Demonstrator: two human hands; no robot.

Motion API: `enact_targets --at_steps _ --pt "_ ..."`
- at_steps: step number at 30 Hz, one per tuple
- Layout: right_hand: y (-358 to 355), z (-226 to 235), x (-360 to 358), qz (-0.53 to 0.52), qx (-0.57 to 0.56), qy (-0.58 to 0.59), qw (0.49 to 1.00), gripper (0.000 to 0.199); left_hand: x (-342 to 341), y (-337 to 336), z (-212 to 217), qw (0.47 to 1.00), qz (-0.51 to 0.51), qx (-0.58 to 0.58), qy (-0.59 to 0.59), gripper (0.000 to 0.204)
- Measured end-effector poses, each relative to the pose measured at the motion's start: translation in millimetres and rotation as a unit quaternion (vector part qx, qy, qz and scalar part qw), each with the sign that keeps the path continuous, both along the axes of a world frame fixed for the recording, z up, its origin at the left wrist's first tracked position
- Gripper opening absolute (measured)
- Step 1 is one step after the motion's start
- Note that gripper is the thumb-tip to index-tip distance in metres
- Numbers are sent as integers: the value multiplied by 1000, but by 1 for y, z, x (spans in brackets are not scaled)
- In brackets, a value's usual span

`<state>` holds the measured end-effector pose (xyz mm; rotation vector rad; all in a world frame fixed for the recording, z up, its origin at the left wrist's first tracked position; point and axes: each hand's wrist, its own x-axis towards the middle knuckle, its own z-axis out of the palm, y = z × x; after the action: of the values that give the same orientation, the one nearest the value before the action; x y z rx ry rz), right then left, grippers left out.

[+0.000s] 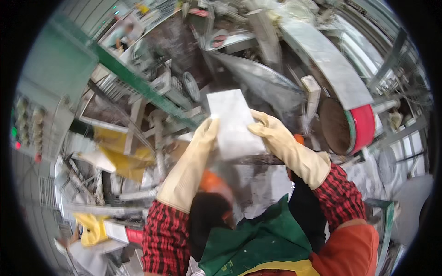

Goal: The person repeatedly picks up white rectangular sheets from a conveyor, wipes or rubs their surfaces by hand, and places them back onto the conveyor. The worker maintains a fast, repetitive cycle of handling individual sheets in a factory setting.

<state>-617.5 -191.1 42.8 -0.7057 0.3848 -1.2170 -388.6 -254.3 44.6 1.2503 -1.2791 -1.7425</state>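
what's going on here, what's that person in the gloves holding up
A person in cream rubber gloves and red plaid sleeves holds a flat, pale grey rectangular sheet up in front of them. The left hand grips its left edge and the right hand its right edge. Behind it stands cluttered machinery, including a curved metal chute and a red-rimmed drum.
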Motion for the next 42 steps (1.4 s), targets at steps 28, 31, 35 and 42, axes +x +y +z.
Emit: enact_targets --at_steps 28,31,35,42 --pt "87 -112 -303 -682 170 169 691 48 5 14 23 984 -133 -4 -121 64" --pt "94 -127 -324 -659 159 281 680 48 4 7 15 983 -142 1 -114 63" --pt "98 -124 -325 -644 197 346 653 52 -3 10 17 982 -143 -3 -119 63" --pt "103 -93 -311 -512 298 488 641 49 1 10 21 982 -146 4 -121 61"
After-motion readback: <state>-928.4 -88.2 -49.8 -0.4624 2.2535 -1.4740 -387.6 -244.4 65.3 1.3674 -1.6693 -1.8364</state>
